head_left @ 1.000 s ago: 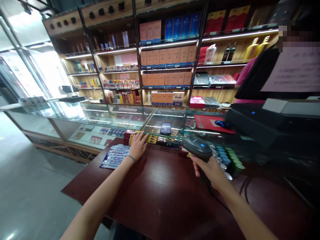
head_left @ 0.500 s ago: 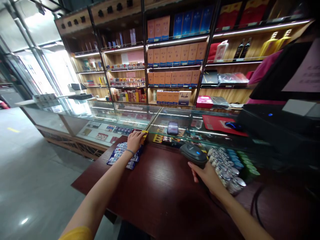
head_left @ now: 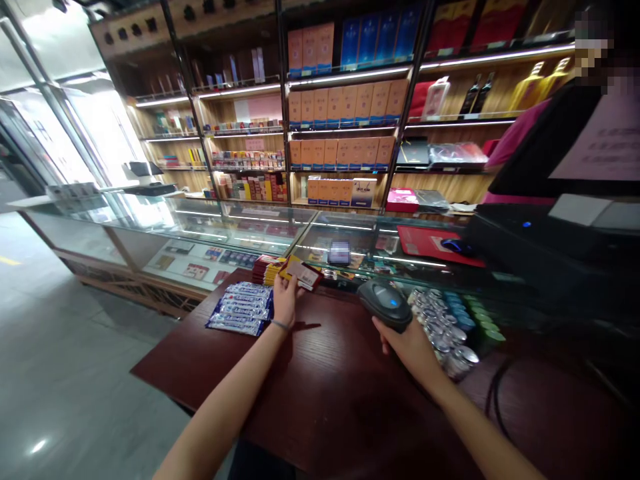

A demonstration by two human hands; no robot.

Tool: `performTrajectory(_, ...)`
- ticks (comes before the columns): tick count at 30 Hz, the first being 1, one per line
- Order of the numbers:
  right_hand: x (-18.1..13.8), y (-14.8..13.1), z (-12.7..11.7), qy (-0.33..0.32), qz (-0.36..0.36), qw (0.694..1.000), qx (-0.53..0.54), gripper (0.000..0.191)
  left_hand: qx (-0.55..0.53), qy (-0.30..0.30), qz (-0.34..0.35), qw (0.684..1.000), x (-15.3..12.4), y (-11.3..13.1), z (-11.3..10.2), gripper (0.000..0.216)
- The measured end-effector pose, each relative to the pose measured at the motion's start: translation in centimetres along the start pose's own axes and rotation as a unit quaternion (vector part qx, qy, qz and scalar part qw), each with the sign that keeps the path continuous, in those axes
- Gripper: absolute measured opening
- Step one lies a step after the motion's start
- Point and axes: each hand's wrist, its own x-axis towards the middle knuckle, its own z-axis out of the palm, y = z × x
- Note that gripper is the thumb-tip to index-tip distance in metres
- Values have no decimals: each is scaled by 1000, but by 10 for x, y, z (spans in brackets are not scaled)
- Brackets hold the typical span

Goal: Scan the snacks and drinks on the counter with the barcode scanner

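Note:
My left hand (head_left: 285,303) is closed on a flat yellow and dark red packet (head_left: 303,272), which it holds up with a whitish label and barcode facing me. Just behind and left of that hand, a stack of red and yellow packets (head_left: 267,268) stands on the dark wooden table. Silver and blue wrapped packets (head_left: 241,308) lie in a fanned pile beside my left wrist. My right hand (head_left: 407,340) grips a black barcode scanner (head_left: 384,305) with a small blue light, its head pointing toward the packet. The scanner's handle is mostly hidden by my fingers.
Rows of cans (head_left: 443,327) stand right of the scanner. Behind the table runs a glass display counter (head_left: 240,223) bearing a red mat (head_left: 415,245) and a mouse (head_left: 456,246). A dark monitor (head_left: 555,140) and a person's pink sleeve (head_left: 517,137) are at right. A cable (head_left: 493,393) loops below.
My left hand has come away from the stack, moving right with one packet lifted and turned label toward me. The silver packets are now more exposed. The scanner stays nearly in place.

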Motion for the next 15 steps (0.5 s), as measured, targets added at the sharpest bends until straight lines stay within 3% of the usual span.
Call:
performTrajectory(3, 0, 0, 1, 5, -10, 1000, -22, 35, -117, 12, -109, 987, -24, -23, 6, 27)
performTrajectory(6, 0, 2, 4, -22, -3, 998, -58, 47, -165, 48, -170, 970, -32, -36, 1, 19)
performTrajectory(11, 0, 11, 11, -102, 55, 980, -161, 48, -180, 73, -180, 964, -29, -39, -8, 21)
performTrajectory(15, -1, 16, 16, -132, 63, 971, -187, 51, -177, 75, -181, 965, -28, -39, -8, 21)
